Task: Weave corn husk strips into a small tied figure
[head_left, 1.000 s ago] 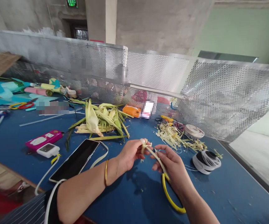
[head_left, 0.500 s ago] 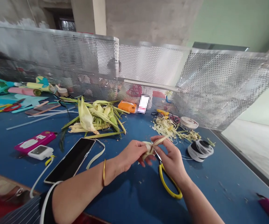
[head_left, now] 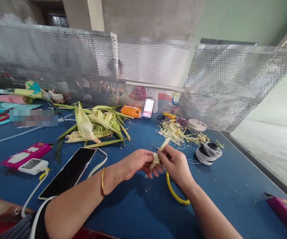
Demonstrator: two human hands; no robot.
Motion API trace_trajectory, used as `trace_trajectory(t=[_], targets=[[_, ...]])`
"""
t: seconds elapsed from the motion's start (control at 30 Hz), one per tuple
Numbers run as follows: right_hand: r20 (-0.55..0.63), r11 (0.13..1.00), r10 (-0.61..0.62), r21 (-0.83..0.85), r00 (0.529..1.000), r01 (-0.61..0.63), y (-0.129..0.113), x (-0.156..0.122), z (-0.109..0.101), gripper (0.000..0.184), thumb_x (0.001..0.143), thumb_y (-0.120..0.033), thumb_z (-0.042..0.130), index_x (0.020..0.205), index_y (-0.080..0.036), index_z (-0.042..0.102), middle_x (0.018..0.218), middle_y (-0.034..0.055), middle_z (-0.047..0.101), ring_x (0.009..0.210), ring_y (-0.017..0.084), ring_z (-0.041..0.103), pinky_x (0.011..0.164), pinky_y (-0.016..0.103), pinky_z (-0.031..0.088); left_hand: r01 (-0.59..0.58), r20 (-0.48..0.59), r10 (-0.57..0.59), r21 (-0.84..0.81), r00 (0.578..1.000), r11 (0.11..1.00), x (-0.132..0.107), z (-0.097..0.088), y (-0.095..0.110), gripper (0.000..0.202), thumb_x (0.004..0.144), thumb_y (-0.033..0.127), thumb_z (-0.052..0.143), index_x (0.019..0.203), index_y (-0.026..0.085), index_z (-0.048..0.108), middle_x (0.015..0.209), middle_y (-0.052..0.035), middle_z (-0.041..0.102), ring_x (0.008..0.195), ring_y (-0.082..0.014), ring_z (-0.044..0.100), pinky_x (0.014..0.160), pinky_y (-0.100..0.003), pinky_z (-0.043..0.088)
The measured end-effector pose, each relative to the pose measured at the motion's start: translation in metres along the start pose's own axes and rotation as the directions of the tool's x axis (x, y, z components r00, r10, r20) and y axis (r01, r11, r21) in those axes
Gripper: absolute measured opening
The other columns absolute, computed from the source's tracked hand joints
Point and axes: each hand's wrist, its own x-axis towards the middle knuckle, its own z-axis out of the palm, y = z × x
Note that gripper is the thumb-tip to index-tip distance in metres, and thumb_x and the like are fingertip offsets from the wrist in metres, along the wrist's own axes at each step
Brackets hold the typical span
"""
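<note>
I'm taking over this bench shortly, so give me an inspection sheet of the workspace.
Surface: blue tabletop, with small specks.
Job's things: pale strip looped between the fingers; yellow handle below the right hand.
Clutter: green husks, shredded scraps, orange packet, dark-screened phone, spool of white cord.
Hands: left hand and right hand both hold the pale strip.
Cables: white cable runs from the white device toward the near edge.
Surroundings: perforated metal screen behind the table; grey and green walls beyond.
</note>
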Motion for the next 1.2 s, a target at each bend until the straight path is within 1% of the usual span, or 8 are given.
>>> trace_trajectory(t=[0.17,0.33,0.57,0.7,0.8,0.97,1.1,1.2], targets=[[-0.037,0.998,0.022,0.055,0.999,-0.020,-0.002,-0.001,0.003,0.024,0.085,-0.031,0.051,0.064,-0.023,0.044,0.052,-0.0053,0.049,0.050,0.011,0.044,0.050,0.022,0.031,-0.048,-0.117,0.058,0.080,0.991,0.996,0.001,0.002,-0.004,0.040,0.070,0.052,0.070,0.077,0.012,0.067,0.079,-0.0069,0.068,0.060,-0.0151,0.064,0.049,-0.024,0.044],[-0.084,0.982,0.067,0.181,0.994,-0.051,-0.002,0.000,0.007,0.026,0.083,-0.032,0.053,0.062,-0.022,0.045,0.051,-0.0053,0.046,0.050,0.011,0.041,0.048,0.023,0.030,-0.025,-0.227,0.042,0.076,0.973,0.997,0.003,0.002,-0.005,0.041,0.067,0.053,0.073,0.076,0.013,0.067,0.076,-0.0068,0.068,0.059,-0.0146,0.063,0.047,-0.023,0.041],[-0.139,0.962,0.169,0.241,0.976,-0.132,-0.001,0.002,0.007,0.029,0.079,-0.035,0.056,0.057,-0.021,0.043,0.050,-0.0066,0.038,0.050,0.010,0.032,0.047,0.023,0.025,-0.107,-0.087,0.110,0.037,0.990,0.994,0.000,0.006,-0.001,0.027,0.071,0.039,0.069,0.080,0.013,0.068,0.068,-0.0008,0.060,0.060,-0.0101,0.053,0.053,-0.022,0.039],[-0.123,0.948,0.196,0.278,0.973,-0.156,0.000,0.002,0.011,0.029,0.078,-0.037,0.056,0.058,-0.021,0.044,0.051,-0.0072,0.034,0.050,0.010,0.031,0.048,0.023,0.026,-0.168,-0.193,0.198,0.159,0.961,0.973,0.002,0.009,-0.008,0.035,0.067,0.044,0.077,0.079,0.013,0.066,0.059,0.0046,0.050,0.050,-0.0071,0.040,0.048,-0.022,0.031],[-0.103,0.930,0.241,0.310,0.965,-0.199,0.002,0.003,0.012,0.029,0.078,-0.041,0.058,0.059,-0.021,0.046,0.050,-0.0069,0.039,0.049,0.010,0.033,0.047,0.023,0.027,-0.179,-0.223,0.209,0.150,0.952,0.972,0.003,0.011,-0.010,0.040,0.068,0.051,0.075,0.074,0.013,0.064,0.059,0.0040,0.049,0.051,-0.0074,0.040,0.047,-0.022,0.031],[0.085,0.834,0.326,0.444,0.942,-0.329,-0.001,0.004,0.003,0.033,0.078,-0.049,0.065,0.071,-0.022,0.047,0.047,-0.0059,0.054,0.036,0.010,0.040,0.039,0.023,0.026,-0.155,-0.287,0.181,0.110,0.941,0.982,0.003,0.005,-0.005,0.041,0.068,0.053,0.075,0.073,0.014,0.064,0.058,0.0029,0.051,0.051,-0.0077,0.043,0.048,-0.022,0.032],[0.294,0.682,0.240,0.627,0.925,-0.376,-0.010,0.002,-0.011,0.032,0.074,-0.047,0.072,0.081,-0.020,0.056,0.060,-0.0013,0.066,0.038,0.010,0.049,0.039,0.022,0.034,-0.137,-0.326,0.131,0.007,0.936,0.991,0.003,-0.001,-0.002,0.034,0.070,0.047,0.074,0.074,0.015,0.064,0.054,0.0030,0.052,0.049,-0.0078,0.044,0.045,-0.021,0.029],[0.368,0.589,0.190,0.699,0.910,-0.405,-0.015,0.001,-0.017,0.030,0.073,-0.041,0.074,0.091,-0.017,0.068,0.074,0.0040,0.072,0.049,0.012,0.058,0.049,0.024,0.045,-0.151,-0.337,0.125,-0.049,0.933,0.987,0.004,-0.002,0.000,0.034,0.067,0.044,0.076,0.079,0.014,0.067,0.058,0.0020,0.056,0.050,-0.0071,0.043,0.044,-0.021,0.025]])
